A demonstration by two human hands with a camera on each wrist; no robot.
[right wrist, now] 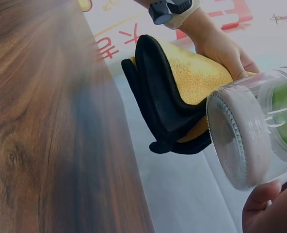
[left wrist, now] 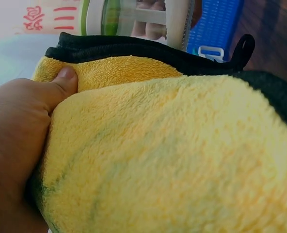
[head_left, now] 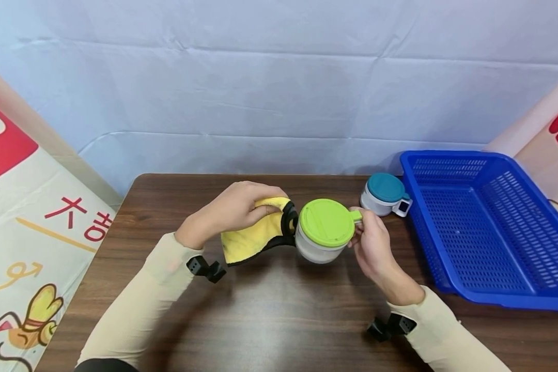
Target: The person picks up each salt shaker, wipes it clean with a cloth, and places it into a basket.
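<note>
My left hand (head_left: 242,206) grips a yellow cloth (head_left: 256,237) with black edging, its thumb pressed on the fleecy side in the left wrist view. By its handle, my right hand (head_left: 373,240) holds a clear glass seasoning jar (head_left: 320,250) with a bright green lid (head_left: 327,222). Some whitish content shows near the base of the glass jar (right wrist: 240,138) in the right wrist view. The cloth's black edge meets the jar's left side in the head view. The jar is held above the table, tilted slightly.
A second jar (head_left: 376,205) with a teal lid stands at the table's back right, its handle beside a blue plastic basket (head_left: 439,258). The brown wooden table (head_left: 260,320) ends at a pale cloth backdrop (head_left: 279,103). Printed banners hang left and right.
</note>
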